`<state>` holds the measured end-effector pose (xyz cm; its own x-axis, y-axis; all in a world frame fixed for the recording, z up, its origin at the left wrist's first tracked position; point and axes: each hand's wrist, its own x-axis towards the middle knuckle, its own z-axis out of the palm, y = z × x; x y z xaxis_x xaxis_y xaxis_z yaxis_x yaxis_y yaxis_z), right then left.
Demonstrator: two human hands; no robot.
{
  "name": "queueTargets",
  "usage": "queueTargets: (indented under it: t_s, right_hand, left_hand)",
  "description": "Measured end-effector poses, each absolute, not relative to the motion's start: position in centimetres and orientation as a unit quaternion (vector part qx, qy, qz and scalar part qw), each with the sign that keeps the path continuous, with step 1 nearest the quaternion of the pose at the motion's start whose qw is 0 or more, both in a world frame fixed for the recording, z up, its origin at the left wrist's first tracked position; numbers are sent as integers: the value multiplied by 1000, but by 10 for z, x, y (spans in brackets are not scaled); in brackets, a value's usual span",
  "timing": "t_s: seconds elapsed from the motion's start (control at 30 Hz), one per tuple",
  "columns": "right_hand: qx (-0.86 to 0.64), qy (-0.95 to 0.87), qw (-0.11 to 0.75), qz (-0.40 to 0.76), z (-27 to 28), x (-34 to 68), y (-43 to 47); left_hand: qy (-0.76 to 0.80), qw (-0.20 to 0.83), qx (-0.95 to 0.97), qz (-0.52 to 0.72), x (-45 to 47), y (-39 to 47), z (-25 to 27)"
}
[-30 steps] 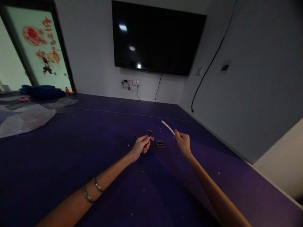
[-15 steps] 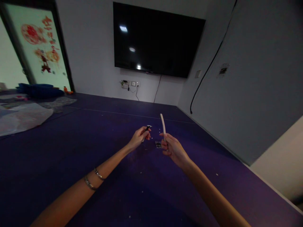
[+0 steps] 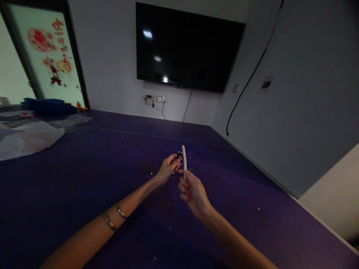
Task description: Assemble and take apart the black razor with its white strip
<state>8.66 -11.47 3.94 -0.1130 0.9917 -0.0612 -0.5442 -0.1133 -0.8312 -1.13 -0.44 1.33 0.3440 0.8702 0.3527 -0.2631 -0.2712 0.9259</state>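
Observation:
My left hand (image 3: 169, 167) is closed around a small black-handled tool (image 3: 178, 155) with a short pale crosspiece at its top. Whether it is a peeler or a razor is too small to tell. Just to its right, my right hand (image 3: 193, 190) grips the lower end of a thin, pale, slightly bent stick (image 3: 184, 157), which points up and away. The stick's upper part is beside the tool's head; I cannot tell whether they touch. A small dark item (image 3: 191, 171) lies on the purple surface behind my right fingers, mostly hidden.
Small white scraps (image 3: 152, 173) are scattered over the purple surface (image 3: 117, 175). At the far left lie clear plastic sheeting (image 3: 33, 138) and a dark blue bundle (image 3: 50, 107). A black cable (image 3: 246, 82) hangs down the right wall, and a television (image 3: 187, 48) is mounted ahead.
My right hand has moved left and slightly down with the pale stick, bringing it beside the black-handled tool. My left hand has shifted slightly right and down.

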Motion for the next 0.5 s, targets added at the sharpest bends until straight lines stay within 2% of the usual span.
queueTargets:
  t_s: [0.33, 0.5]
  right_hand:
    - [-336, -330, 569, 674, 40, 85, -121]
    - [-369, -396, 579, 610, 42, 98, -110]
  left_hand:
    - [238, 529, 630, 517, -10, -5, 11]
    - [216, 446, 703, 510, -15, -5, 20]
